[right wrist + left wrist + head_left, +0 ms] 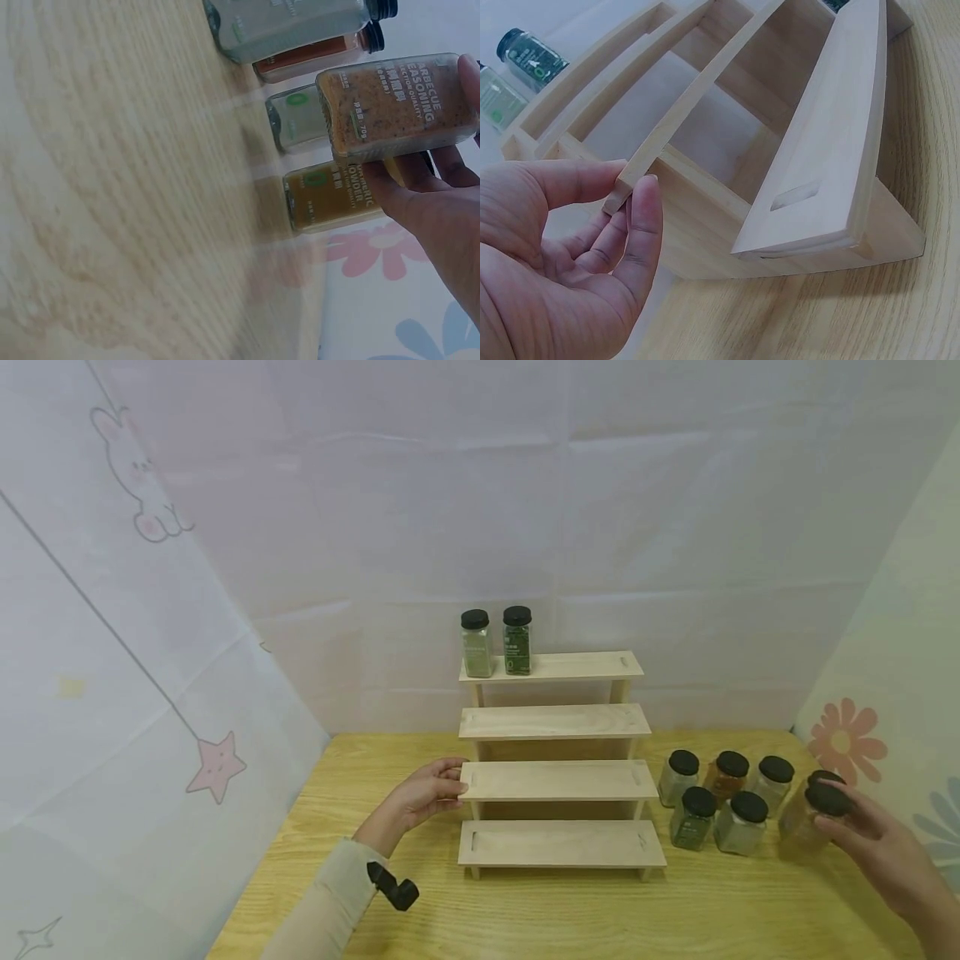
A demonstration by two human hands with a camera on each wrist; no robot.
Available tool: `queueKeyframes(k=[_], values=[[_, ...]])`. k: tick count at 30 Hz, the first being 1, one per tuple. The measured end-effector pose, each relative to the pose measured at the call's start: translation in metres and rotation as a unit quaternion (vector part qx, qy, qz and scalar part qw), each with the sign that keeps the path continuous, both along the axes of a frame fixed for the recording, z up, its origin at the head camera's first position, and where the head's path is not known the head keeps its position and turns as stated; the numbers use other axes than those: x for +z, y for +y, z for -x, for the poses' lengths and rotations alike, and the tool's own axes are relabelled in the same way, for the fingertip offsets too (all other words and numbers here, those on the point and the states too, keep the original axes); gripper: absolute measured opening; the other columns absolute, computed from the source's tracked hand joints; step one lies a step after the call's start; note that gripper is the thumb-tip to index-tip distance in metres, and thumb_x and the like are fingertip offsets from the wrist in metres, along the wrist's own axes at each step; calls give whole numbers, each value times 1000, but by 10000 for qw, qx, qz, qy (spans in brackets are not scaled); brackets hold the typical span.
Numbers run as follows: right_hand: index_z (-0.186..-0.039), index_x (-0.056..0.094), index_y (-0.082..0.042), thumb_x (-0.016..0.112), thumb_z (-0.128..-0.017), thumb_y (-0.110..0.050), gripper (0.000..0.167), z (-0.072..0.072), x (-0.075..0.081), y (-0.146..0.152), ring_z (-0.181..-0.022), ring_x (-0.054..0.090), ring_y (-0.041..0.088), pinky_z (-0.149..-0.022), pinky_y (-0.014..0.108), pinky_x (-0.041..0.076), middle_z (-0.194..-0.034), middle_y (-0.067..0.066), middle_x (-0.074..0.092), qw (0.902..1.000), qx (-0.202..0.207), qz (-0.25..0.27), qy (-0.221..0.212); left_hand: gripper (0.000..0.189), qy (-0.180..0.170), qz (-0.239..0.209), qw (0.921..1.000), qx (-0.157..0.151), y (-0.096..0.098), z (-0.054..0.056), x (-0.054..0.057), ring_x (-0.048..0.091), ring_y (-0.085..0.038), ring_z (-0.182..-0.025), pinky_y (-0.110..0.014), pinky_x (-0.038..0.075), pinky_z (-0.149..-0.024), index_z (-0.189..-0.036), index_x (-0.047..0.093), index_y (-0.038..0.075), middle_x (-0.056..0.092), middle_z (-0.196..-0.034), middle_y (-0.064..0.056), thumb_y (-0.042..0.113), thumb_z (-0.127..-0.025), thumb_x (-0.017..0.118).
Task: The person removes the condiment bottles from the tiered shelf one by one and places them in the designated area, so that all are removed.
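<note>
A pale wooden stepped rack (558,781) stands mid-table. My left hand (420,797) pinches the left end of its second step from the bottom between thumb and fingers, as the left wrist view also shows with the step's edge (649,154). Over at the right, my right hand (881,852) grips a black-lidded jar labelled barbecue seasoning (397,105) by its lid end. The jar appears lifted off the table in the right wrist view. Right behind it stands a turmeric powder jar (330,196), partly hidden in the head view.
Two green-toned spice jars, one pale (477,652) and one dark (517,647), stand on the rack's top step at left. Several black-lidded jars, among them a reddish one (726,781) and a green one (692,822), cluster right of the rack. Printed cloth (480,510) walls the table.
</note>
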State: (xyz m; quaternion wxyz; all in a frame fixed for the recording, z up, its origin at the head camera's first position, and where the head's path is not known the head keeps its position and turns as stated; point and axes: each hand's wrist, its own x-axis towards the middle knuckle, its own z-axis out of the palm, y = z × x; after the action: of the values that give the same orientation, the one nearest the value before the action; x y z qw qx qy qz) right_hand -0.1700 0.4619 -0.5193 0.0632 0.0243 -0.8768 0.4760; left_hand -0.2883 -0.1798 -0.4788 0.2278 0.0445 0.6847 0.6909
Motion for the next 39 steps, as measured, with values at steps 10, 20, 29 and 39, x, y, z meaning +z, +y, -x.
queueKeyframes(k=[10,20,29,39], values=[[-161,30,-21,54,-105,-6,63,4,-13,2,-106,45,-25,-78,3,44,-136,-29,40,9931,400,1089,173,68,19,-13,10000,15,0,0,-1,57,-15,-86,-34,58,-86,-156,30,0,47,-123,-14,2,-97,63],[-160,31,-20,51,-105,0,62,7,-24,0,-109,48,-22,-78,5,46,-134,-26,37,9830,635,1718,160,67,-15,-20,10000,39,0,-1,-1,59,-17,-87,-35,59,-86,-154,34,1,51,-123,-14,2,-96,65],[-160,31,-15,49,-104,5,62,11,-29,1,-113,50,-18,-80,7,48,-143,-23,34,9773,899,1886,340,67,-19,-20,10000,32,0,0,-2,58,-16,-87,-37,58,-89,-155,34,1,51,-120,-12,2,-96,65],[-162,26,-14,49,-105,1,63,15,-34,3,-114,48,-20,-82,7,49,-149,-19,29,9774,947,1881,164,68,-16,-8,10000,34,0,-3,0,56,-16,-86,-31,59,-83,-156,30,0,48,-119,-12,1,-97,63]])
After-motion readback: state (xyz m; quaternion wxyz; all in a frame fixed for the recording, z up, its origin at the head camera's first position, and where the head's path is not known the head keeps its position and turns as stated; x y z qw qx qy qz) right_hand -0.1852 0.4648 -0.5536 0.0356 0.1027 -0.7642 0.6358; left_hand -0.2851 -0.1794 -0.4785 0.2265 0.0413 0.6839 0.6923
